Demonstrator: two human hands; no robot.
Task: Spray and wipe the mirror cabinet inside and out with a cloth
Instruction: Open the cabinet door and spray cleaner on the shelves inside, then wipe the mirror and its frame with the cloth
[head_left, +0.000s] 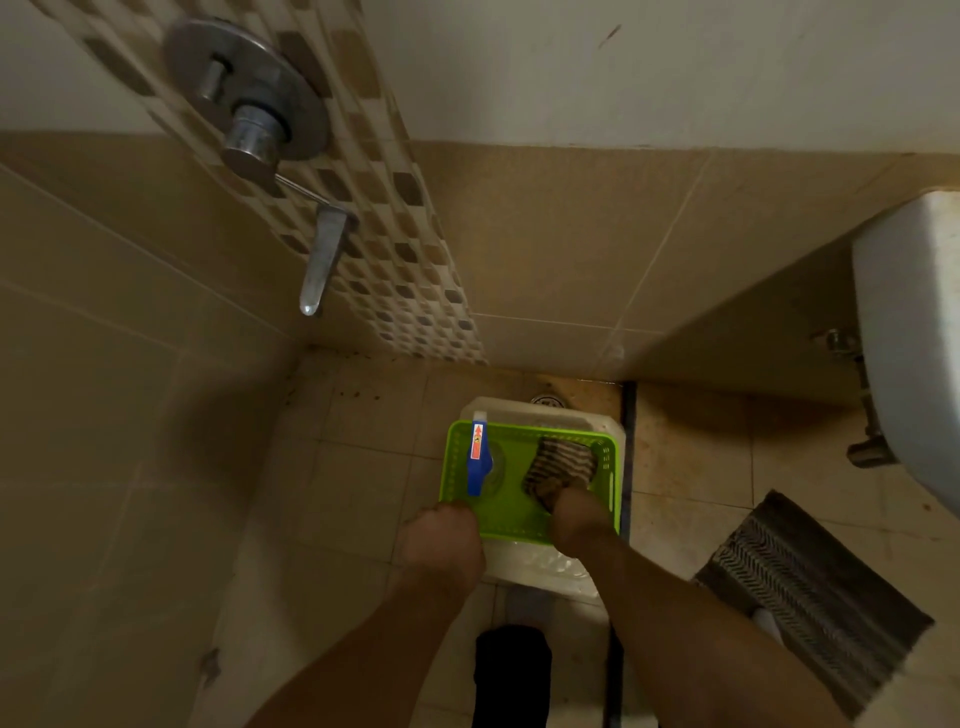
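A green plastic basket (511, 514) sits on a white stool (540, 569) on the bathroom floor below me. A spray bottle (479, 457) with a blue trigger head lies in the basket's left side. A brown striped cloth (563, 462) lies bunched in its right side. My left hand (441, 540) is curled at the basket's near left corner and seems to grip the rim. My right hand (576, 522) reaches into the basket and grips the near end of the cloth. No mirror cabinet is in view.
A chrome shower mixer (249, 104) and spout (322, 260) stick out from the tiled wall on the left. A white basin (914, 338) hangs at the right, with a striped mat (810, 597) below it. A floor drain (545, 400) lies behind the stool.
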